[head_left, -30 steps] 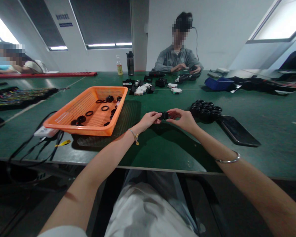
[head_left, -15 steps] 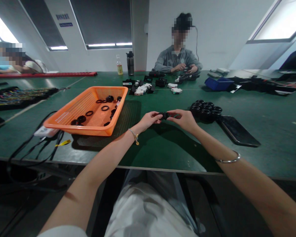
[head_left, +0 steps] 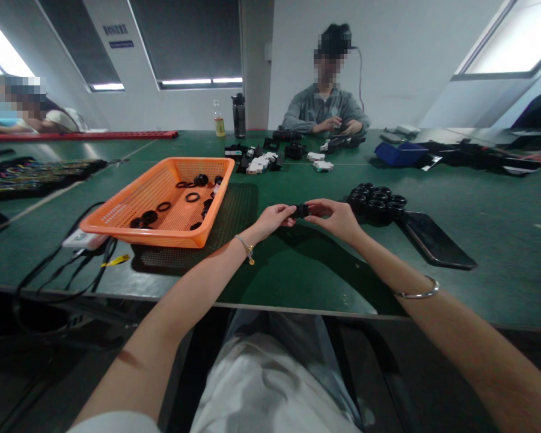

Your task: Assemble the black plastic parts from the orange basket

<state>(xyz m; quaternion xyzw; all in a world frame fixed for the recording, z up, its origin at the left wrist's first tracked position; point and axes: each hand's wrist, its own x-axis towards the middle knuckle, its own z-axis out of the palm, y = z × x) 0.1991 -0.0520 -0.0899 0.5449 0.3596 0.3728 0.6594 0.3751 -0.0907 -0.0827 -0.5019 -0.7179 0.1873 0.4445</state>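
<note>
A small black cylindrical part (head_left: 302, 211) is held just above the green table (head_left: 270, 282), between my two hands. My left hand (head_left: 274, 220) pinches its left end with thumb and fingers. On the other end, the fingertips of my right hand (head_left: 336, 218) close around the part. Its finer details are too small to make out. Right of my right hand stands a cluster of black ring-topped cylindrical parts (head_left: 375, 207). To the left, an orange basket (head_left: 157, 239) holds several black rings (head_left: 192, 197) and short black cylinders (head_left: 201, 180).
A black phone (head_left: 437, 240) lies beside the cluster. Cables and a white power strip (head_left: 85, 240) sit left of the basket. White and black pieces (head_left: 262, 162), a blue bin (head_left: 399, 154) and bottles (head_left: 238, 115) stand farther back. Across the table sits a person (head_left: 327, 108) in grey.
My right-hand fingers have shifted slightly around the end of the black part. My left hand and the surrounding objects look nearly the same.
</note>
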